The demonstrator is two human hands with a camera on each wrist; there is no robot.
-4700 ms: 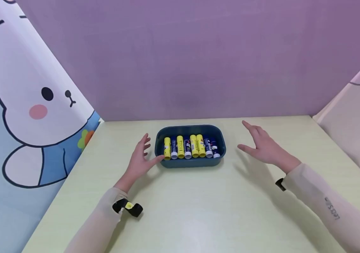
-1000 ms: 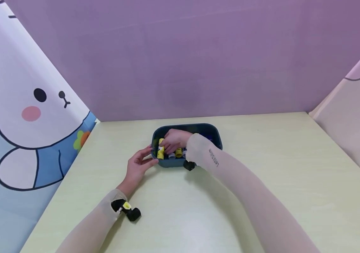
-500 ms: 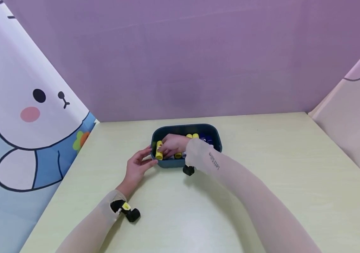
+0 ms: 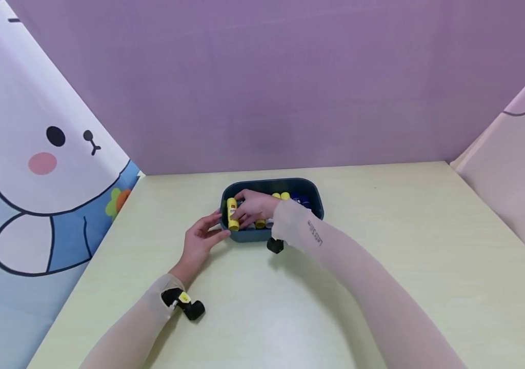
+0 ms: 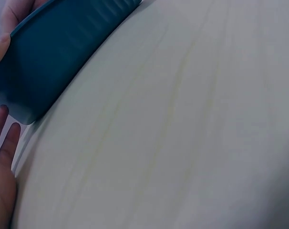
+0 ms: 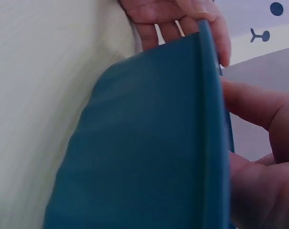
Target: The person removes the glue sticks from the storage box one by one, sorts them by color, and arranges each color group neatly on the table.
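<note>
A dark teal plastic basket (image 4: pixel 250 236) holds a row of yellow and blue glue sticks. My left hand (image 4: pixel 198 240) holds its left front corner, the thumb at the rim and fingers along the end wall. Reaching across from the right, my right hand (image 4: pixel 259 204) is inside the basket with bent fingers. Its fingertips touch the leftmost yellow glue stick (image 4: pixel 231 206); whether they pinch it is hidden. Yellow tops (image 4: pixel 285 196) and blue glue sticks (image 4: pixel 300 200) show past the right wrist. In the right wrist view, the basket wall (image 6: pixel 144 124) hides the fingertips.
The basket stands on a pale wood-grain table (image 4: pixel 382 256), near its far edge. A purple backdrop (image 4: pixel 290 87) rises behind. On the left hangs a panel with a cartoon character (image 4: pixel 59 195); a pale panel (image 4: pixel 521 164) stands at the right.
Both hands, first apart beside the basket, came to it: the left at its corner, the right inside. The leftmost yellow glue stick has shifted left and turned slightly over the last second.
</note>
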